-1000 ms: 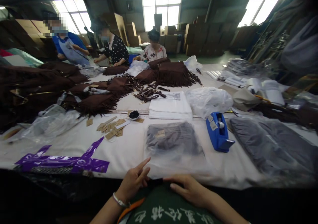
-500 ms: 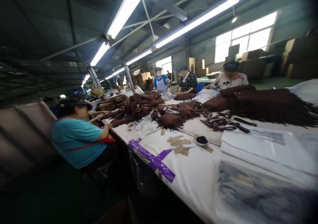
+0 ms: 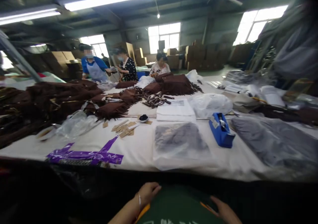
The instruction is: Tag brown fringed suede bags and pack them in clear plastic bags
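My left hand point(image 3: 148, 191), with a thin bracelet at the wrist, is at the lower middle with its fingers curled on the edge of a green apron point(image 3: 179, 205) with orange trim. On the apron's other side, my right hand point(image 3: 222, 208) is blurred, its fingers closed at the trim. Beyond them on the white-covered table lie a clear bag with grey fabric point(image 3: 177, 139), a blue tape dispenser point(image 3: 221, 130), tan tags point(image 3: 125, 128) and a small bowl of dark stuff point(image 3: 143, 118).
Brown fringed bags point(image 3: 109, 106) are heaped at left and centre. Dark straps point(image 3: 156, 100) lie beside white sheets point(image 3: 175, 110). Grey packed fabric point(image 3: 275, 141) covers the right side. Purple tape point(image 3: 86, 155) marks the table's front edge. Several people stand or sit across the table.
The view has swung right and down. Both my hands, the green apron and the tape dispenser have come into view. The person in turquoise at the left has gone out of view.
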Demonstrator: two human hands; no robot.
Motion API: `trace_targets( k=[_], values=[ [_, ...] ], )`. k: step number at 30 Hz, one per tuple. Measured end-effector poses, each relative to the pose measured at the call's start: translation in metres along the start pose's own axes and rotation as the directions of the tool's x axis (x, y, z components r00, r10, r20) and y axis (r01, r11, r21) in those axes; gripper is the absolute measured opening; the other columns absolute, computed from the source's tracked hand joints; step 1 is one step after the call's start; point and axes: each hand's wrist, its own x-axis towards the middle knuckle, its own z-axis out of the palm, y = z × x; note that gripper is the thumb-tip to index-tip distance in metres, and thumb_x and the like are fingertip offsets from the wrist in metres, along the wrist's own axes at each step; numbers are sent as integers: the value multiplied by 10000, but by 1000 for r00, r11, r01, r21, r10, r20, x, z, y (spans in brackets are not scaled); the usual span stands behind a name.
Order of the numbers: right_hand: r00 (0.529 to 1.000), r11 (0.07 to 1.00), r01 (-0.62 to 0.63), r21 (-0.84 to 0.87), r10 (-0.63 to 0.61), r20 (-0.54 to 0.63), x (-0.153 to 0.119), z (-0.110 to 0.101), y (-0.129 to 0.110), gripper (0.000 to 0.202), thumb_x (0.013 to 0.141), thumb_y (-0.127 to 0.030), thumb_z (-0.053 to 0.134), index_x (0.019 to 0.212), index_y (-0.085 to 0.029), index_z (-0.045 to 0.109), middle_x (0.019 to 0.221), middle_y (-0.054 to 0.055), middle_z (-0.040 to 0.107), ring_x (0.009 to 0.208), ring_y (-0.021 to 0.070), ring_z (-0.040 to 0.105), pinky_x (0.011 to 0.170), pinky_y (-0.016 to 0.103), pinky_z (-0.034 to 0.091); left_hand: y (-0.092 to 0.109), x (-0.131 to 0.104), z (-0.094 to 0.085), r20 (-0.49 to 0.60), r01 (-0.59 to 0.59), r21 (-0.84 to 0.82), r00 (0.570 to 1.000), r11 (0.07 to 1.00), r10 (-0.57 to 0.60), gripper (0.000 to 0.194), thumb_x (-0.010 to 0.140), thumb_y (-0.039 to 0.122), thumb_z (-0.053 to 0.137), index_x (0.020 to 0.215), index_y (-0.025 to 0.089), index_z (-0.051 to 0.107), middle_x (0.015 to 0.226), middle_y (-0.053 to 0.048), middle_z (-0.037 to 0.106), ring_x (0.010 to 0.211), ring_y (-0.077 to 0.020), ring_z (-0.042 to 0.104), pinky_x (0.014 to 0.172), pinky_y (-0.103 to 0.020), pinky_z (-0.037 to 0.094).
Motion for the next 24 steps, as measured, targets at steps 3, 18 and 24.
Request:
trace_targets(
  k=[3,18,24],
  values=[
    [987,990,124,-67,-130,-95,5,-5,3,418,746,-471,561,1016,-181,695,1081,114,678,1034,319,615,935,452,482,22,-22,-25,-258,-255,152,923,955,287,287,917,265,417,1068,182,647,982,-75,682,914,-197,621,863,-328,483],
    [752,748,657,-91,-643,145,131,-43,-221,420,872,-281,414,1274,-368,497,1331,-53,523,1209,288,481,1048,463,356,61,77,-84,-483,-353,616,537,704,692,568,838,52,385,1383,213,360,1262,-68,578,1235,-209,479,1063,-403,387],
    [817,805,576,-140,-565,114,202,-24,-201,415,862,-359,507,1269,-430,476,1417,-99,383,1330,351,272,1081,595,122,21,82,-66,-392,-216,736,638,642,663,663,853,87,272,1473,236,90,1253,-76,586,1178,-232,531,1153,-463,17]
  ],
)
